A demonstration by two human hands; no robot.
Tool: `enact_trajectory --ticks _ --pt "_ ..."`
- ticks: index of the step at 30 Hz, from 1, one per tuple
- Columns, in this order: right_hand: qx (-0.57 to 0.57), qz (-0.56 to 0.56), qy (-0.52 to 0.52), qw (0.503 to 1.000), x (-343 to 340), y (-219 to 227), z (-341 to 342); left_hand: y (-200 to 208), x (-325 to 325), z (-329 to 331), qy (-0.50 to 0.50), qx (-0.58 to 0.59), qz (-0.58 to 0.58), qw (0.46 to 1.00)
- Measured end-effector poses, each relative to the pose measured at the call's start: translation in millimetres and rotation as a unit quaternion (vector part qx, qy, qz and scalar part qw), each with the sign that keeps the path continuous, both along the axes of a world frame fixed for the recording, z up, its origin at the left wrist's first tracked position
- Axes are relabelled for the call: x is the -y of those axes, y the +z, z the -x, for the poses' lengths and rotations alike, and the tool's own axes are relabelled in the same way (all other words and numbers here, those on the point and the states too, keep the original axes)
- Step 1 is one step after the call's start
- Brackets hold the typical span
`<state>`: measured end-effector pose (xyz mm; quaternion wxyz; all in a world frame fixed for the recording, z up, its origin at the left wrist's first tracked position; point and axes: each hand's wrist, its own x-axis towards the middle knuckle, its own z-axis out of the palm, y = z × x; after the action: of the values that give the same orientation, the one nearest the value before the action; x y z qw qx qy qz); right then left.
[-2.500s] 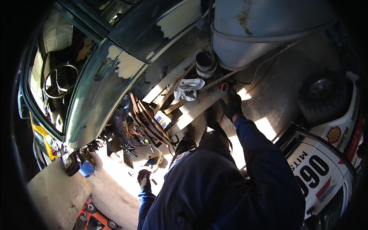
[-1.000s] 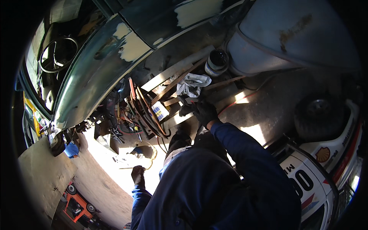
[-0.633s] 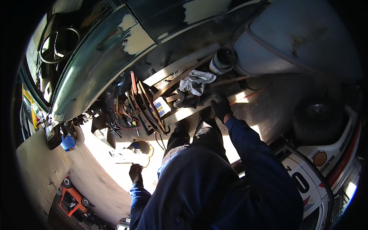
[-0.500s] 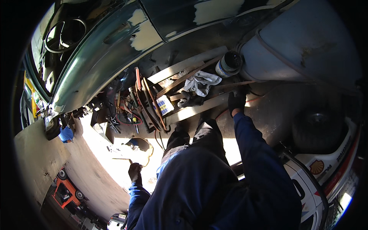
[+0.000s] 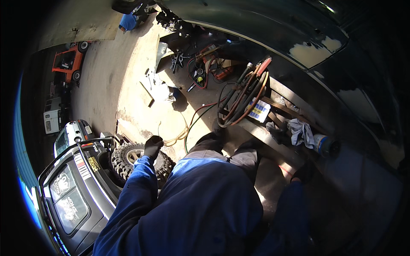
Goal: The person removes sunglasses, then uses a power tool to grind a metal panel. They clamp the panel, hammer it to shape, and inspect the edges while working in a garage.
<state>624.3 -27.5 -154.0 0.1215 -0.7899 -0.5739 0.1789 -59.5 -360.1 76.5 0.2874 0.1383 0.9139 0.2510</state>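
Observation:
My left hand (image 5: 153, 146), in a dark glove, is closed in front of a knobbly off-road tyre (image 5: 128, 158). Whatever it may grip is hidden. Just beyond its fingers a thin yellowish hose (image 5: 176, 138) curls over the sunlit ground; I cannot tell whether they touch. My right hand (image 5: 302, 171), also dark-gloved, hangs low in shadow at the right, its fingers too dark to read. Nearest to it are a round tin (image 5: 323, 144) lying tilted, a crumpled white rag (image 5: 300, 132) and a dark glove or cloth (image 5: 275, 130).
Ahead lies a heap of coiled hoses and cables (image 5: 247, 96) beside a blue-and-white box (image 5: 259, 110) and wooden planks (image 5: 279, 104). A dark green car body (image 5: 273, 32) with pale filler patches rises beyond. A grey off-road vehicle (image 5: 96, 183) stands left; a person in blue (image 5: 128, 21) is farther off.
My view has swung left, so the hoses and car body now sit farther right. The tyre and grey vehicle have come into view. My left hand stays closed; my right hand remains low.

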Motion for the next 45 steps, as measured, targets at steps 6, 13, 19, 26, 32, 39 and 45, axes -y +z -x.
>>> enact_trajectory --ticks 6,13,19,26,32,39,45 --pt "-0.195 -0.003 0.082 0.977 24 23 12 -32 72 11 0.071 0.011 -0.052 0.996" --pt "0.261 0.105 0.360 0.889 66 88 98 -67 149 60 0.177 0.073 -0.108 0.976" --pt "0.320 -0.136 0.604 0.718 135 141 251 -106 217 157 0.238 0.082 -0.136 0.958" --pt "0.004 0.123 0.390 0.913 138 185 484 -63 266 267 0.232 0.024 -0.167 0.958" --pt "-0.019 0.064 0.533 0.843 90 202 621 -22 245 323 0.238 -0.030 -0.222 0.945" --pt "0.075 0.135 0.554 0.818 31 130 741 2 203 375 0.256 -0.011 -0.250 0.934" --pt "0.101 0.056 0.710 0.695 -43 56 906 -5 104 501 0.253 0.017 -0.257 0.932"
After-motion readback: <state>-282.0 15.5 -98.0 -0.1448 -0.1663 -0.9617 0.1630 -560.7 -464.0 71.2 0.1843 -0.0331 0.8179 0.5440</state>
